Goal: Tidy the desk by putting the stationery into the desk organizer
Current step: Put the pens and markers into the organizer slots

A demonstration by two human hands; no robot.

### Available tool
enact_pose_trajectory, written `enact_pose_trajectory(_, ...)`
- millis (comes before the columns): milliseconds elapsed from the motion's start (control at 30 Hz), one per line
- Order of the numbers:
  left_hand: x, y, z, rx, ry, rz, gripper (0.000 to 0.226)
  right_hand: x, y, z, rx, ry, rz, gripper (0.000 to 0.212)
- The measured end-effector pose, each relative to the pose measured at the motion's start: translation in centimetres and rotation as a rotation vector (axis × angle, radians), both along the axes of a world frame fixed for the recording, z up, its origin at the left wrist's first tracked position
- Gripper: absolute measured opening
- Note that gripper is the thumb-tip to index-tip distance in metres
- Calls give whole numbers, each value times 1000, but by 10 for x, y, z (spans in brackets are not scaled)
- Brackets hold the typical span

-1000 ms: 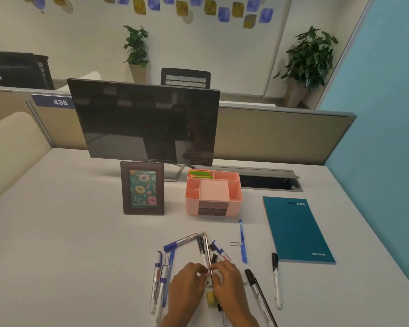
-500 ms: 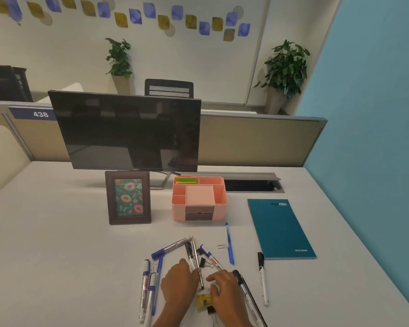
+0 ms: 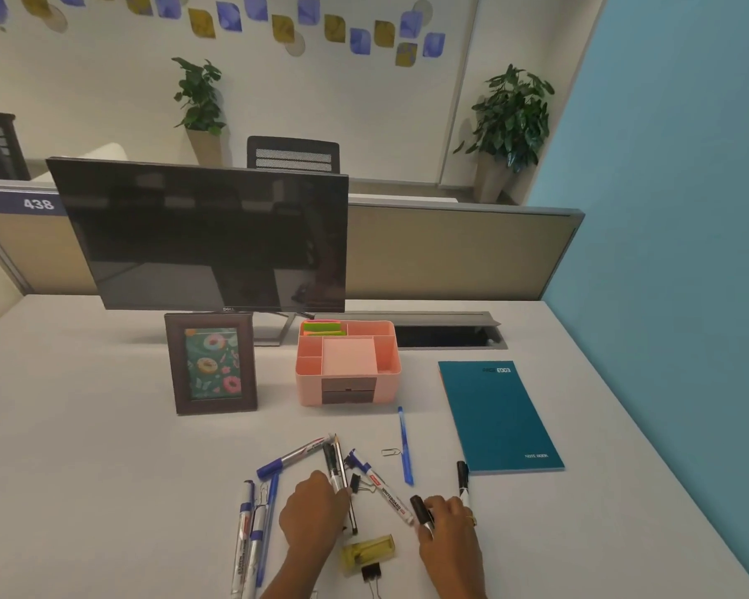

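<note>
A pink desk organizer [image 3: 388, 380] stands mid-desk with green sticky notes [image 3: 322, 327] in a back compartment. Pens and markers lie scattered in front of it. My left hand [image 3: 316, 510] grips a black-capped pen and a pencil [image 3: 337, 462] lying side by side. My right hand [image 3: 450, 533] closes on a black marker [image 3: 420, 510]. Between the hands lie a whiteboard marker [image 3: 383, 490], a small black binder clip [image 3: 357, 484], a yellow transparent stapler-like item [image 3: 368, 551] and another binder clip [image 3: 372, 572].
A framed donut picture [image 3: 210, 365] and a monitor [image 3: 204, 235] stand behind left. A teal notebook [image 3: 498, 417] lies right, with a blue pen [image 3: 404, 445], paper clip [image 3: 390, 451] and black-capped marker [image 3: 462, 479] near it. Several markers [image 3: 251, 533] lie left.
My hands have moved apart. The right hand went rightward onto the black marker, the left stayed on the pen and pencil. The yellow item and lower binder clip are now uncovered.
</note>
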State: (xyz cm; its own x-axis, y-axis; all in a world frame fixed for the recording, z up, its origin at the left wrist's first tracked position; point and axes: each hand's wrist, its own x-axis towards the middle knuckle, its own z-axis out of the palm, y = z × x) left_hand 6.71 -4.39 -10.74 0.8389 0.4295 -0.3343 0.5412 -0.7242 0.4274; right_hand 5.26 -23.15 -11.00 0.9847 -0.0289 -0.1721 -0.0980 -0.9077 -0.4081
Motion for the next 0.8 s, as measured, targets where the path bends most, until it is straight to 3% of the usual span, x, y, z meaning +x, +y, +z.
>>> enact_pose_trajectory(467,2,4,6,-87,-1,65,22,33,15,-4,84,19,-27,30)
enact_pose_trajectory(800,4,12,13,-237,9,127,12,101,28,59,487,-143,-176,15)
